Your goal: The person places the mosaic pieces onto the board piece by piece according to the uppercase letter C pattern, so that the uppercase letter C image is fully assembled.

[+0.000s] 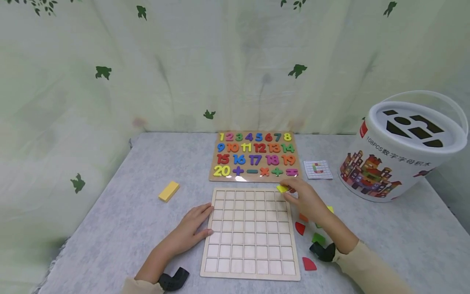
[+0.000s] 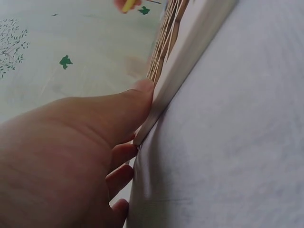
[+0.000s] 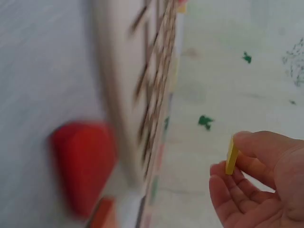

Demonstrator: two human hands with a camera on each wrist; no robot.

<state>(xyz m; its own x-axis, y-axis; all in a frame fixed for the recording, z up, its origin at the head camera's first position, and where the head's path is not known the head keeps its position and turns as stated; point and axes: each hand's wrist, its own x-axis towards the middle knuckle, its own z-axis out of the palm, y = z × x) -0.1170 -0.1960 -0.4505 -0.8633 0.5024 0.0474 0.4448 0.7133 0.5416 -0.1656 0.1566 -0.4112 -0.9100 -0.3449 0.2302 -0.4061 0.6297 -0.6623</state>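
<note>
On the grey table (image 1: 128, 220) we see a wooden grid board (image 1: 251, 234); the left hand (image 1: 191, 230) rests flat against its left edge, fingers straight and touching the rim. At the board's far right corner, the right hand (image 1: 304, 200) pinches a small yellow piece (image 1: 282, 188) between thumb and fingers — held just above the grid. Beside that wrist lie 2 red quarter-round pieces (image 1: 300, 228) and a green one (image 1: 318, 238). Behind the board sits a number puzzle (image 1: 255, 156).

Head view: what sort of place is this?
Probably a play or learning corner: a number puzzle, a grid board and a block bucket on a table against a leaf-print curtain.
</note>
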